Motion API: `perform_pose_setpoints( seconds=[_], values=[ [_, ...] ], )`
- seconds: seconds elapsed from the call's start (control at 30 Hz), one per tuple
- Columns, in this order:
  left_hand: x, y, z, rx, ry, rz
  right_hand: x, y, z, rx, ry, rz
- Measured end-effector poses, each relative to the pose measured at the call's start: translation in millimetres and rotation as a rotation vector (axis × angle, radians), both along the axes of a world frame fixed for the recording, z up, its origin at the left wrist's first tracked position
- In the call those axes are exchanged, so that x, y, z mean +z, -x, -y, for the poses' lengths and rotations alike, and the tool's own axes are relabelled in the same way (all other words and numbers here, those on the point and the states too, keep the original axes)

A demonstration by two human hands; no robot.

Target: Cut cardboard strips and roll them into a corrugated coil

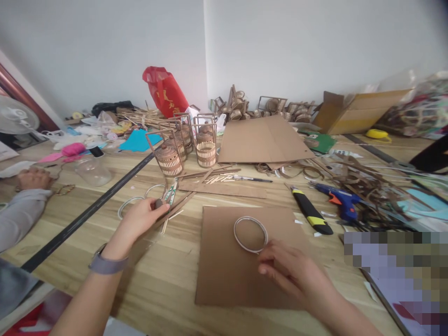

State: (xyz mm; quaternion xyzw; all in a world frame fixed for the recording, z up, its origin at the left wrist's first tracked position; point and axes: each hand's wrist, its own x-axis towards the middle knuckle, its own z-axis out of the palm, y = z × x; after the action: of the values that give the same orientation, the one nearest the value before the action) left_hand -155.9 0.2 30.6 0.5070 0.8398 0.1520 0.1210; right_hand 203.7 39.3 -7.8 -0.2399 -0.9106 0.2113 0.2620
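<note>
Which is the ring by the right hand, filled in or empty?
Empty: plain brown cardboard shows through the middle of the ring.

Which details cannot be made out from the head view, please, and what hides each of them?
All in the head view:
Right hand: whether it grips the ring; its own fingers hide the contact.
Left hand: full shape of the brown piece at its fingertips; fingers cover part.
Fan: full outline; the left edge cuts it.
Red bag: exact lettering; too blurred.
</note>
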Motion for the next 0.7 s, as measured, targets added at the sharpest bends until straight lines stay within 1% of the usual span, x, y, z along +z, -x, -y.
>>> perform_pose_setpoints(
  seconds=[0.17,0.27,0.37,0.53,0.63,0.7],
  values=[
    [17.9,-19,2,-0.013,-0.037,-0.111,0.7,0,1,0.009,-0.043,0.016],
    [21.7,-25,1,-0.028,-0.041,-0.152,0.8,0,2,0.011,-0.075,0.031],
    [17.5,-22,-1,-0.009,-0.016,-0.098,1.2,1,2,0.007,-0.081,0.036],
    [5.6,-9,-6,-0.003,0.041,0.012,0.5,1,3,0.017,-0.075,0.086],
    [0.7,-3,-8,0.023,0.043,0.026,-0.1,1,3,0.02,-0.083,0.104],
    [0.3,-2,-8,0.047,0.044,0.008,0.0,1,3,0.018,-0.086,0.098]
  ],
)
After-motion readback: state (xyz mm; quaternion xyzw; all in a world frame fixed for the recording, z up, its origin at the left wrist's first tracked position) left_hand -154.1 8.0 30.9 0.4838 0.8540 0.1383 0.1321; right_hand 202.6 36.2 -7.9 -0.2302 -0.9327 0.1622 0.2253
